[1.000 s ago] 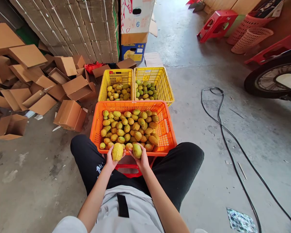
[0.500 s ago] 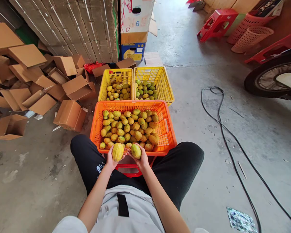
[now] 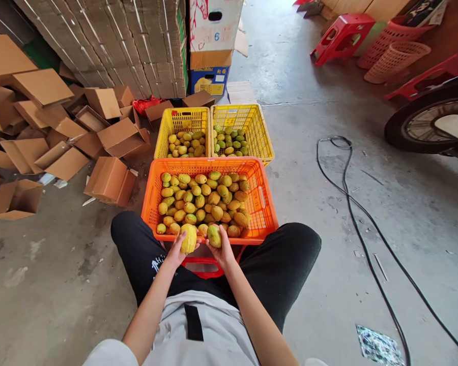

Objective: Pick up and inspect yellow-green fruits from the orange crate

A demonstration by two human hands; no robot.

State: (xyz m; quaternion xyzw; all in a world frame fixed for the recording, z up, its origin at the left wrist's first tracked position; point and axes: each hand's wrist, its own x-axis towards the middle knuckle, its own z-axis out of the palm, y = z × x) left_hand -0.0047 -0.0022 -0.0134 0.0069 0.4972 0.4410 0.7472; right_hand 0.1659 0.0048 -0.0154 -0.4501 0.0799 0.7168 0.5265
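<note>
My left hand (image 3: 176, 251) is closed around a yellow, ridged oval fruit (image 3: 188, 239) that looks like a small melon. In my right hand (image 3: 223, 250) is a greener, smoother oval fruit (image 3: 214, 236), gripped between thumb and fingers. Both fruits are side by side, slightly apart, over the near rim of an orange plastic crate (image 3: 265, 203). Many similar yellow-green fruits (image 3: 206, 189) lie heaped inside that crate. Beyond it stand a left yellow crate (image 3: 162, 133) with yellowish fruits and a right yellow crate (image 3: 257, 127) with greener ones.
Loose cardboard boxes (image 3: 109, 180) litter the floor at left, before stacked flattened cardboard (image 3: 137, 46). A black cable (image 3: 361, 208) loops across the floor at right. A motorbike wheel (image 3: 423, 122) and a red stool (image 3: 341, 38) stand farther right. The orange crate sits between my knees.
The yellow fruit has turned and shifted slightly right and up in my left hand. My right hand has tilted its greener fruit, with the thumb now against its side.
</note>
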